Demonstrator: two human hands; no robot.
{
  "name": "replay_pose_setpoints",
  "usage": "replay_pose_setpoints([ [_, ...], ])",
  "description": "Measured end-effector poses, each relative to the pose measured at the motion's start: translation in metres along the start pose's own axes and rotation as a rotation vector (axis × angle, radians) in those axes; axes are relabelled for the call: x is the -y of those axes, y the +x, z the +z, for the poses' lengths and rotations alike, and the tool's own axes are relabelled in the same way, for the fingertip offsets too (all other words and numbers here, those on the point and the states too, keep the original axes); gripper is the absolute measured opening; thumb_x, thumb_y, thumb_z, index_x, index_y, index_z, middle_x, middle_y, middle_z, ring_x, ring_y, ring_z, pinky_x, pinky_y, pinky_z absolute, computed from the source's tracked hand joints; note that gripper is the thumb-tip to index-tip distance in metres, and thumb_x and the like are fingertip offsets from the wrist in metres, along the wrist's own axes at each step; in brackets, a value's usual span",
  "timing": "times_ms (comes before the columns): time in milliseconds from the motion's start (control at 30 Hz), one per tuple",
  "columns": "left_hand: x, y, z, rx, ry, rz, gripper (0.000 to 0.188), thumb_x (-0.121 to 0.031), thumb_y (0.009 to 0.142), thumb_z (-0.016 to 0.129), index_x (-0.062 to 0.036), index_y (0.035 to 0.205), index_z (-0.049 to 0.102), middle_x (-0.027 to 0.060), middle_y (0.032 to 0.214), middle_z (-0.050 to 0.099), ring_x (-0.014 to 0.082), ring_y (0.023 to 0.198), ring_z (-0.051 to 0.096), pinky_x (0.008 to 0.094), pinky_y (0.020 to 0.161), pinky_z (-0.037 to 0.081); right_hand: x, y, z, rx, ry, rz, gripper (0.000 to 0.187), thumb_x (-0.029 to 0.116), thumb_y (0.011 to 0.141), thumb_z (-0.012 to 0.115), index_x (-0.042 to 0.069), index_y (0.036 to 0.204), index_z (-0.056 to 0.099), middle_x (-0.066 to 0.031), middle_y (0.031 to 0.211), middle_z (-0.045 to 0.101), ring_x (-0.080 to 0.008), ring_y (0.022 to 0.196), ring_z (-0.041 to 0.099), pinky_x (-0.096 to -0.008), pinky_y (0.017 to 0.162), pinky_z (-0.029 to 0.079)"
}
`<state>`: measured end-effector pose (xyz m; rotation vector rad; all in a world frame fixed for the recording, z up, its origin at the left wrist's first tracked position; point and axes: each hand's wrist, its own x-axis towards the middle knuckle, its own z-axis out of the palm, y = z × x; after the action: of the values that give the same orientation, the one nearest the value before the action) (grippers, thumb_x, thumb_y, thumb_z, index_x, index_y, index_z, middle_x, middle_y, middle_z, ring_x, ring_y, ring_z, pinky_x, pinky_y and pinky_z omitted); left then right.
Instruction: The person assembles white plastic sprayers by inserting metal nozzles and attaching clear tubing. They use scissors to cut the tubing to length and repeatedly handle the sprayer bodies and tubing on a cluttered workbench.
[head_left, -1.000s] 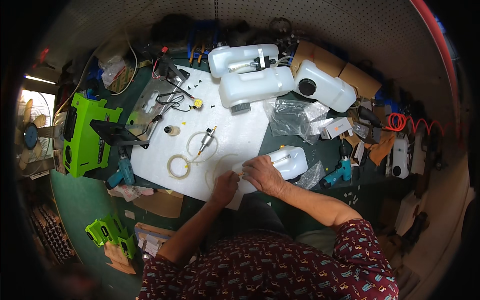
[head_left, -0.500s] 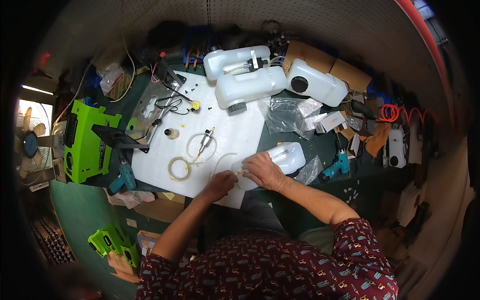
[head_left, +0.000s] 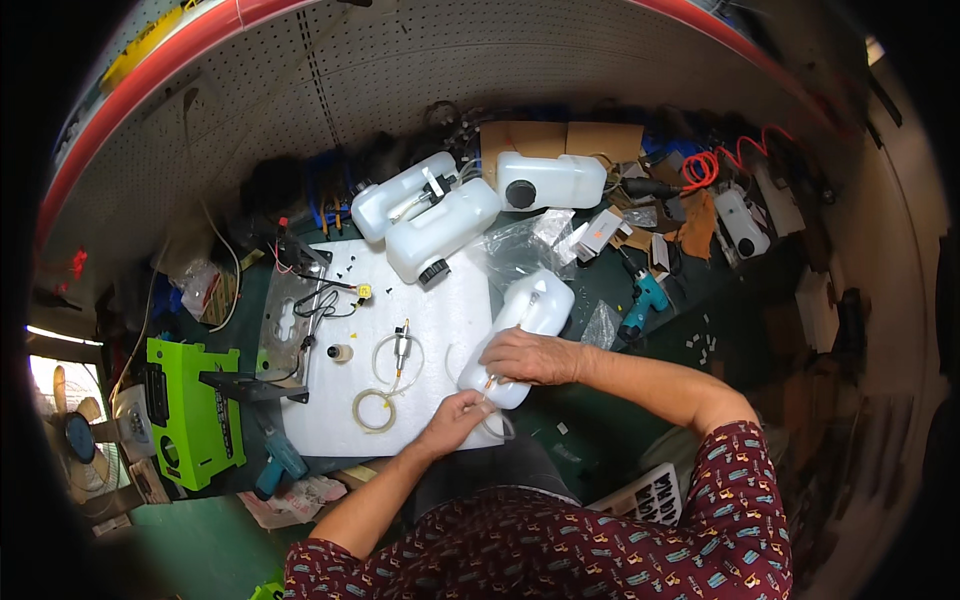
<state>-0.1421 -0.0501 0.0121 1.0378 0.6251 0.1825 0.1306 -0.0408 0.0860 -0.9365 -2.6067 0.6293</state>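
Observation:
A translucent white plastic tank (head_left: 545,303) lies tilted in front of me at the mat's right edge. My right hand (head_left: 530,357) rests over its near part, fingers pinched at a small brass-coloured fitting (head_left: 491,383). Just below, my left hand (head_left: 455,420) is closed on a thin clear tube (head_left: 497,428) that loops by the tank's near end. My fingers partly hide where fitting and tube meet. On the white foam mat (head_left: 330,425) to the left lies a silver cylindrical pump (head_left: 402,340) with a coiled clear hose (head_left: 373,412). A small bottle (head_left: 340,353) stands nearby.
More white tanks (head_left: 445,232) with black caps line the back, beside a cardboard box (head_left: 605,140). Clear plastic bags (head_left: 515,250) and a teal drill (head_left: 645,303) lie right. Left are a metal bracket with wiring (head_left: 285,330), a green housing (head_left: 195,415) and another drill (head_left: 280,465).
The view has shifted and turned. The tank now lies more steeply, its near end toward me. A loop of clear tube shows below my hands, which remain close together at the fitting.

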Motion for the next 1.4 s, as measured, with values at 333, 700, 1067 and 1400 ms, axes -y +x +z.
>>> replay_pose_setpoints([
  [333, 0.106, 0.084, 0.098, -0.288, -0.206, 0.067, 0.018, -0.014, 0.102, 0.066, 0.0025, 0.097, 0.07, 0.001, 0.088, 0.068, 0.0091, 0.085, 0.06, 0.0292, 0.077, 0.048, 0.034, -0.046, 0.039, -0.248, -0.11, 0.305, 0.035, 0.012, 0.083, 0.07, 0.004, 0.117, 0.066, -0.0167, 0.151, 0.053, -0.0358, 0.134, 0.052, -0.0468, 0.108, 0.046],
  [700, -0.067, 0.074, 0.054, 0.146, 1.492, 0.465, 0.082, -0.037, 0.078, 0.086, -0.0082, 0.146, 0.05, 0.0195, 0.145, 0.054, 0.0373, 0.129, 0.055, 0.0556, 0.107, 0.042, 0.059, -0.094, 0.141, -0.861, 0.216, 1.022, 0.022, 0.015, 0.089, 0.074, 0.005, 0.107, 0.066, -0.0141, 0.106, 0.068, -0.0369, 0.106, 0.064, -0.0456, 0.096, 0.048],
  [1067, -0.079, 0.105, 0.023, 0.506, 1.921, 0.352, 0.12, -0.053, 0.071, 0.086, -0.0148, 0.166, 0.024, 0.0204, 0.163, 0.036, 0.0375, 0.152, 0.034, 0.0679, 0.124, 0.015, 0.081, -0.111, 0.159, -0.706, 0.351, 0.879, 0.02, 0.024, 0.093, 0.074, 0.008, 0.105, 0.07, -0.0099, 0.092, 0.074, -0.0312, 0.087, 0.068, -0.0431, 0.104, 0.045],
  [1400, -0.066, 0.115, 0.023, 0.387, 1.849, 0.352, 0.106, -0.055, 0.076, 0.081, -0.0104, 0.16, 0.034, 0.0177, 0.142, 0.05, 0.0353, 0.136, 0.046, 0.0597, 0.119, 0.026, 0.077, -0.09, 0.181, -0.959, 0.602, 0.989, 0.013, 0.011, 0.096, 0.068, 0.002, 0.105, 0.066, -0.0207, 0.092, 0.072, -0.0426, 0.088, 0.07, -0.0473, 0.077, 0.054],
])
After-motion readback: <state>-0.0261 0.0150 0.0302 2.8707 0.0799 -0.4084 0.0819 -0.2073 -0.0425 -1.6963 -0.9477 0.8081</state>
